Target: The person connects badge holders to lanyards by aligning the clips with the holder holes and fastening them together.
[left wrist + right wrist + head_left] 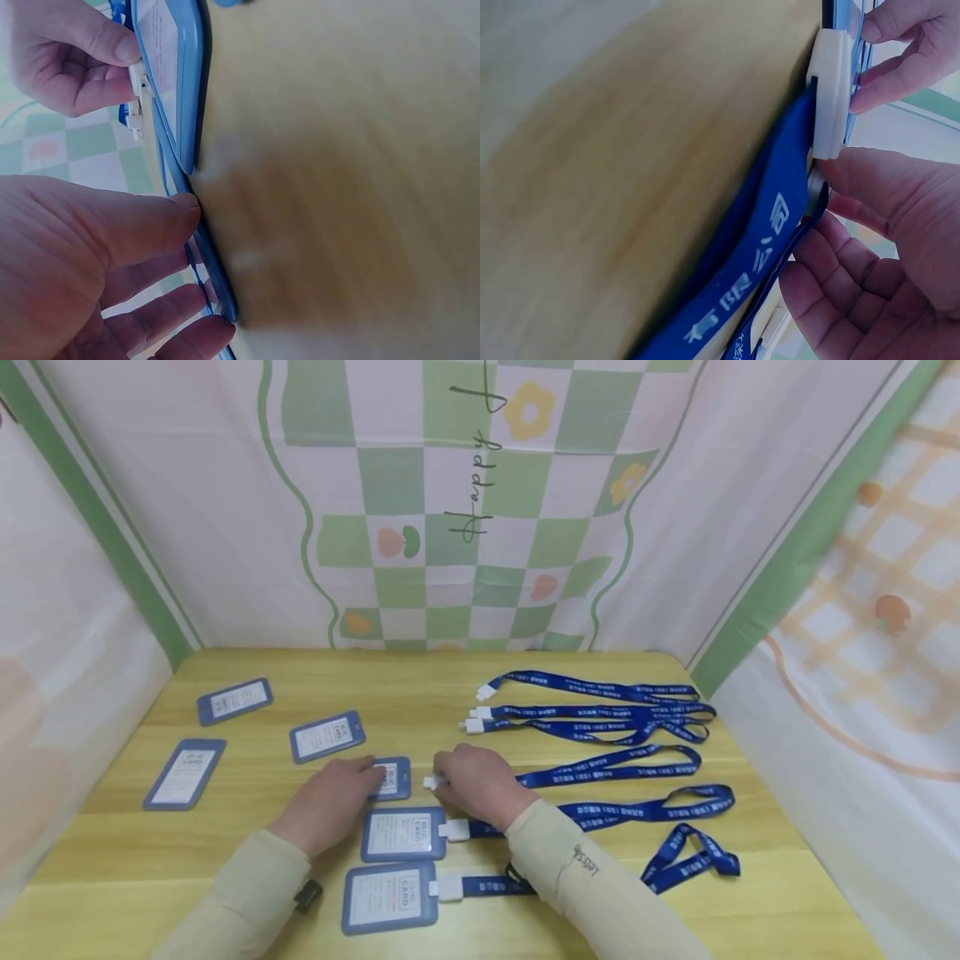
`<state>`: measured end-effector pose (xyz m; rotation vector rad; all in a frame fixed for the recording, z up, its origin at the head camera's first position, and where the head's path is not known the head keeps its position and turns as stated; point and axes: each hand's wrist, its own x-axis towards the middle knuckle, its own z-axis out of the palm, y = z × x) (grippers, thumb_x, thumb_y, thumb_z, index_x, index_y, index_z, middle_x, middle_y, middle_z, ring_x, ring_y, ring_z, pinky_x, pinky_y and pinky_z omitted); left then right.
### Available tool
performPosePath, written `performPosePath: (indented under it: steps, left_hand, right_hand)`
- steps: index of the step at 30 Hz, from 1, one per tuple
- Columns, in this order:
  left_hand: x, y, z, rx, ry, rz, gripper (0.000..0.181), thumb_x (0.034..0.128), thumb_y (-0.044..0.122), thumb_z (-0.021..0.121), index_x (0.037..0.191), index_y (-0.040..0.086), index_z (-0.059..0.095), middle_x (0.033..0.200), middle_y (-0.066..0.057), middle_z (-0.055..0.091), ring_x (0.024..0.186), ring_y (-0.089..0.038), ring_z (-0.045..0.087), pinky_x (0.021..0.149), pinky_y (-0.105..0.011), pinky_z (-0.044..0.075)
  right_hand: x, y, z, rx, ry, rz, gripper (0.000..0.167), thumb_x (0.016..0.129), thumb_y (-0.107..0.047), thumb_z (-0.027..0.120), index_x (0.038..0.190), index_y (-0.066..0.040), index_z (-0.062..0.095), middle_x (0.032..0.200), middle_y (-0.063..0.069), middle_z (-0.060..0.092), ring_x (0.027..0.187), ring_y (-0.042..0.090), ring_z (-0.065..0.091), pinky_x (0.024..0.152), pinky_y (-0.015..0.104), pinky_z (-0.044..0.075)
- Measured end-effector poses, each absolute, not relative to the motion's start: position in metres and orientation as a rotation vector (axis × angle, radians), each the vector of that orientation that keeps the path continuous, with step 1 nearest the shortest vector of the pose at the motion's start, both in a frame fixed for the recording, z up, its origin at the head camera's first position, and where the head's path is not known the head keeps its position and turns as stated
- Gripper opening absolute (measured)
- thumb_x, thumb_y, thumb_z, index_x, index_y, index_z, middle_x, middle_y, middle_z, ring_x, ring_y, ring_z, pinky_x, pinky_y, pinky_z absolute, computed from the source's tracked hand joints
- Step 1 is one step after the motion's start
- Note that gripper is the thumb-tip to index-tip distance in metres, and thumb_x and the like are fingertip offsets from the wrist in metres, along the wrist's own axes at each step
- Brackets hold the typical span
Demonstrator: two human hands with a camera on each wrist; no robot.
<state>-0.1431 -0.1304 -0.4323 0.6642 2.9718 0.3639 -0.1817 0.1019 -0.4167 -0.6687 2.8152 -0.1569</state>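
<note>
In the head view my left hand [330, 799] holds a blue-framed badge holder [397, 779] by its left end, the thumb and fingers at its edges. To its right, my right hand [480, 782] pinches the white clip [431, 782] of a dark blue lanyard [615, 770] whose strap trails rightwards. A small gap separates that clip from the held badge holder. Just nearer me lie two badge holders joined to lanyards by white clips, one badge holder [403, 834] above the other badge holder [390, 897]. In the right wrist view a joined white clip [830, 94] partly hides the pinched one.
Three loose badge holders lie on the wooden table's left: one at the back [235, 702], one at the side [184, 774], one nearer the middle [327, 737]. Further lanyards [592, 686] stretch across the back right. Patterned cloth [480, 527] hangs around the table.
</note>
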Motion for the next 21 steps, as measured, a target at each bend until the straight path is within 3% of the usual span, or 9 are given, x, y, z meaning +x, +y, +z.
performPosePath:
  steps: [21]
  left_hand:
    - [-0.1417,-0.1213,-0.4283,0.6,2.903,0.431,0.038,0.1084,0.018,0.052,0.145,0.013,0.06,0.156,-0.018,0.052,0.141,-0.043,0.051,0.116,-0.061,0.044]
  right_hand:
    - [-0.1829,0.0995,-0.4172,-0.69,2.824,-0.145,0.021,0.1,-0.033,0.07,0.118,-0.021,0.073,0.096,-0.004,0.07,0.082,0.011,0.063,0.073,0.028,0.058]
